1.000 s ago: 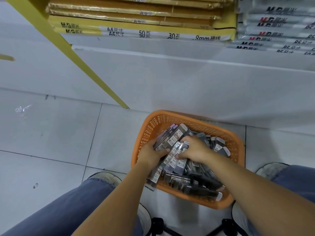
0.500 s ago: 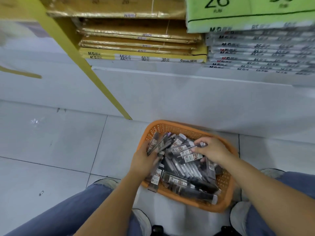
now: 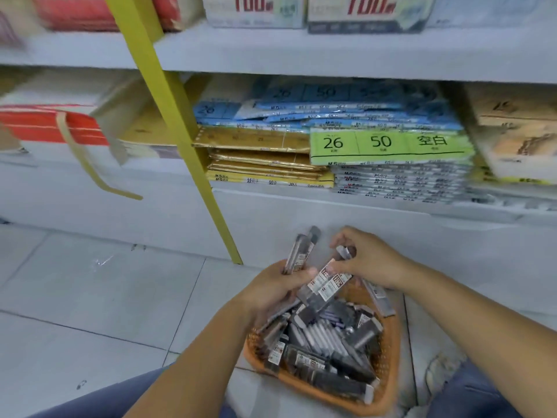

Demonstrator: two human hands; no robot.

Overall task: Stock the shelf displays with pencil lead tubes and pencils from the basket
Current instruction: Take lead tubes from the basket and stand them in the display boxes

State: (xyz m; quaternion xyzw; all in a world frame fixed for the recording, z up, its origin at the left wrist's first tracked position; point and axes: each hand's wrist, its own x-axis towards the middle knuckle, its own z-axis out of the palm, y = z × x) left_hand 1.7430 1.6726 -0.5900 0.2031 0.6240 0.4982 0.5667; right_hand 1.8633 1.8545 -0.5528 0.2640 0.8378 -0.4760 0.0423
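An orange mesh basket (image 3: 388, 384) sits on the floor between my knees, heaped with several grey pencil lead tubes (image 3: 325, 342). My left hand (image 3: 271, 294) grips a bunch of lead tubes (image 3: 298, 254) that stick upward above the basket. My right hand (image 3: 370, 260) pinches more tubes (image 3: 327, 285) that slant down and left toward my left hand. Both hands hover just above the basket's far end.
A white shelf unit (image 3: 331, 212) stands ahead, its low shelf stacked with gold (image 3: 259, 158), blue (image 3: 325, 113) and green (image 3: 388, 146) paper packs. A yellow slanted post (image 3: 180, 131) runs down to the tiled floor (image 3: 90, 297). Red packs (image 3: 51, 125) lie left.
Both hands have lifted out of the basket with tubes in them. The view has tilted up, so more of the shelves shows.
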